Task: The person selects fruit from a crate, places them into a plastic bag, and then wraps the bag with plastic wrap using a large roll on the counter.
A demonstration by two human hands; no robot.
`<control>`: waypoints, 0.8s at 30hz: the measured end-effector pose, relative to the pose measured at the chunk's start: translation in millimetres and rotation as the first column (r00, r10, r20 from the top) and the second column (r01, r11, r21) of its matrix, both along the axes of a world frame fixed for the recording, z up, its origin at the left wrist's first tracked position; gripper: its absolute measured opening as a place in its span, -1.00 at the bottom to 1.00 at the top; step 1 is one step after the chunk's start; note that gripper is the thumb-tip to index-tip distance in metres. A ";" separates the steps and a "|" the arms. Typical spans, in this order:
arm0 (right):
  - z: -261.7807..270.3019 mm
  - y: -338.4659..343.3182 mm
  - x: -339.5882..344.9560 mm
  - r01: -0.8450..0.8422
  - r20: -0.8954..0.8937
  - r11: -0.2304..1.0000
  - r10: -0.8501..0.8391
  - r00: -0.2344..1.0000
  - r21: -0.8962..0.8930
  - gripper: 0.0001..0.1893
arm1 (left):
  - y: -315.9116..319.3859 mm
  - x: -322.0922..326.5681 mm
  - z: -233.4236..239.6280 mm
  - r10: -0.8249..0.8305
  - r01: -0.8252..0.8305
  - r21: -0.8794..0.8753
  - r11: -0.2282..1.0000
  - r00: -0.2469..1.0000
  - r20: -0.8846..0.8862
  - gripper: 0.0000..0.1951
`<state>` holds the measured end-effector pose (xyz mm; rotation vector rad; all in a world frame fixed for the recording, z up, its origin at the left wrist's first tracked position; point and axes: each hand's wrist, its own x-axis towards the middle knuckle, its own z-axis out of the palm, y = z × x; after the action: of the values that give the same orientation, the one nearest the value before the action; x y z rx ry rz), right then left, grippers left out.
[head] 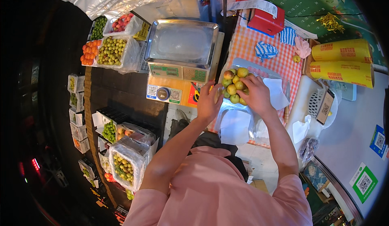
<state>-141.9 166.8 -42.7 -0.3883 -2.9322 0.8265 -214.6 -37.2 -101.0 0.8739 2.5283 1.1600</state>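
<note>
Yellow-green plums with reddish patches (235, 80) are heaped in a clear plastic tray on a table with a checked orange-and-white cloth (243, 48). At the heap's left side is my left hand (209, 100), its fingers bent beside the fruit. My right hand (256, 94) rests on the heap's right side, fingertips touching several plums; whether it grips one cannot be told. Just below the heap lies a clear plastic tray with a white paper liner (235, 127). Another white paper sheet (276, 93) lies right of my right hand.
A scale with a steel pan (182, 43) stands at the upper left, beyond a wooden board. Crates of round green fruit (111, 51) stand farther left. At the right are yellow film rolls (342, 74), a phone (325, 107) and a red box (267, 21).
</note>
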 end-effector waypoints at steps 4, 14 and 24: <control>-3.4 -3.4 0.1 0.112 -0.066 0.993 -0.114 0.991 -0.035 -0.57 | 6.3 0.6 6.2 -0.023 0.023 0.006 1.000 0.999 -0.036 -0.53; -6.3 22.9 53.8 0.650 -0.108 0.726 -0.681 0.724 -0.226 -0.59 | 41.2 -7.0 10.6 -0.115 0.104 -0.090 0.991 0.986 -0.119 -0.51; -74.0 55.6 91.6 0.590 0.110 0.805 -0.583 0.805 -0.053 -0.55 | 33.7 1.3 4.4 -0.076 0.072 -0.110 0.991 0.997 -0.028 -0.50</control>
<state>-50.3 222.4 -116.7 -1.2894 -2.5793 0.8403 -213.3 -3.5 -96.6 0.9567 2.5343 0.9832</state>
